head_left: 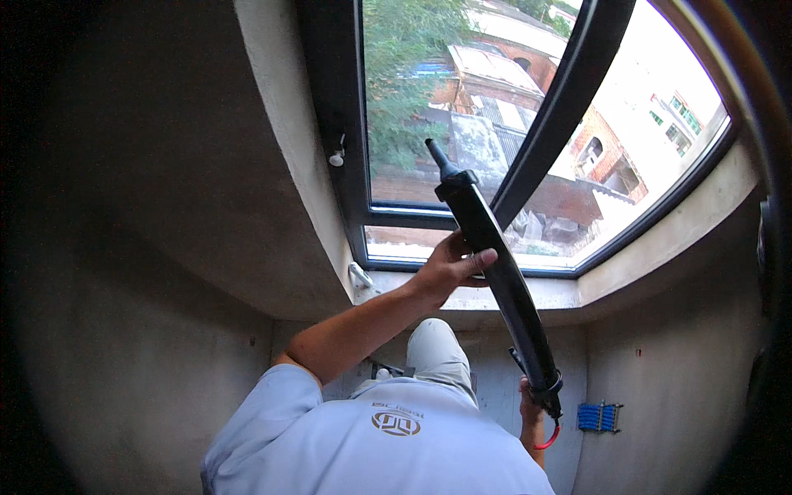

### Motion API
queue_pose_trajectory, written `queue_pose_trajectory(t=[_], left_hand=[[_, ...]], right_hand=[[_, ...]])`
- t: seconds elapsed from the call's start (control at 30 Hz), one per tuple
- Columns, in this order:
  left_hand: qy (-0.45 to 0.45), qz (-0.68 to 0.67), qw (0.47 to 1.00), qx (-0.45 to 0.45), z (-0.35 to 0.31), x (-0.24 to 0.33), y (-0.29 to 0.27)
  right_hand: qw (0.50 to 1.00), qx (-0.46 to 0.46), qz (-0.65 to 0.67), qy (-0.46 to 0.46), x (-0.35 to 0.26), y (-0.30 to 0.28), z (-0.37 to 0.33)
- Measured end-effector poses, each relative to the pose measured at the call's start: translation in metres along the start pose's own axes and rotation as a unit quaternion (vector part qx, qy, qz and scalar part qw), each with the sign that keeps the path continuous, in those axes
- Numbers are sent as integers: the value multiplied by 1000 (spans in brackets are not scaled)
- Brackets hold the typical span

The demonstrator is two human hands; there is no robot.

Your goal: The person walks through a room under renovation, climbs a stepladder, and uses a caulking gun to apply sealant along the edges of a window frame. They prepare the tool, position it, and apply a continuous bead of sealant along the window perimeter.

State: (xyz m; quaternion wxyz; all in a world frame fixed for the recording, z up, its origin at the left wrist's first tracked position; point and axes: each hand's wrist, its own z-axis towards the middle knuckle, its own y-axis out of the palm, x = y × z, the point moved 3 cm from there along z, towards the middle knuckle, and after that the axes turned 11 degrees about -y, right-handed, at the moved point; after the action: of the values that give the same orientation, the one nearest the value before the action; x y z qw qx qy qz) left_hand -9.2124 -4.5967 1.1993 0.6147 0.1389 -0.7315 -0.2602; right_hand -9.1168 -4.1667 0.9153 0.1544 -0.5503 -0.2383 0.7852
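Looked down over white shirt [322, 450] to pale trouser leg [437, 355] below. Found black caulking gun [516, 318] slanting across in front of body, rear end low at right, dark tapered nozzle [443, 161] raised toward left, in front of window glass. Saw left hand [450, 271] gripping upper half of barrel, thumb laid against side, other fingers wrapped underneath. Saw right hand [530, 406] at rear end, largely hidden behind gun; could not tell grip of fingers there. Noted short red cord [550, 440] curving off tail, close by right wrist. Marked blue ribbed object [598, 417] low by right wall. Traced pale sill [546, 290] behind barrel, white fitting [360, 275] at left corner. Spotted small white knob [337, 160] on left side of dark window frame [551, 120]. Made out green tree [404, 74], corrugated roof [503, 115] and brick building [615, 150] outside.
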Motion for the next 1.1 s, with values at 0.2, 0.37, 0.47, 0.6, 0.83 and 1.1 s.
queue_pose_trajectory(t=[0.2,0.37,0.47,0.6,0.83,1.1], left_hand=[[89,4,993,-81,-13,26,24],[109,82,990,-47,-13,69,28],[85,122,989,20,12,112,23],[75,151,980,103,61,188,21],[141,182,959,168,119,328,29],[214,191,934,214,148,385,21]], right_hand=[[974,25,198,-106,-103,13,59],[948,-44,304,-89,-178,13,100],[979,-52,149,-125,-201,3,133],[920,-71,297,-244,-239,4,215],[858,-89,420,-284,-325,7,352],[848,-91,428,-298,-370,6,411]])
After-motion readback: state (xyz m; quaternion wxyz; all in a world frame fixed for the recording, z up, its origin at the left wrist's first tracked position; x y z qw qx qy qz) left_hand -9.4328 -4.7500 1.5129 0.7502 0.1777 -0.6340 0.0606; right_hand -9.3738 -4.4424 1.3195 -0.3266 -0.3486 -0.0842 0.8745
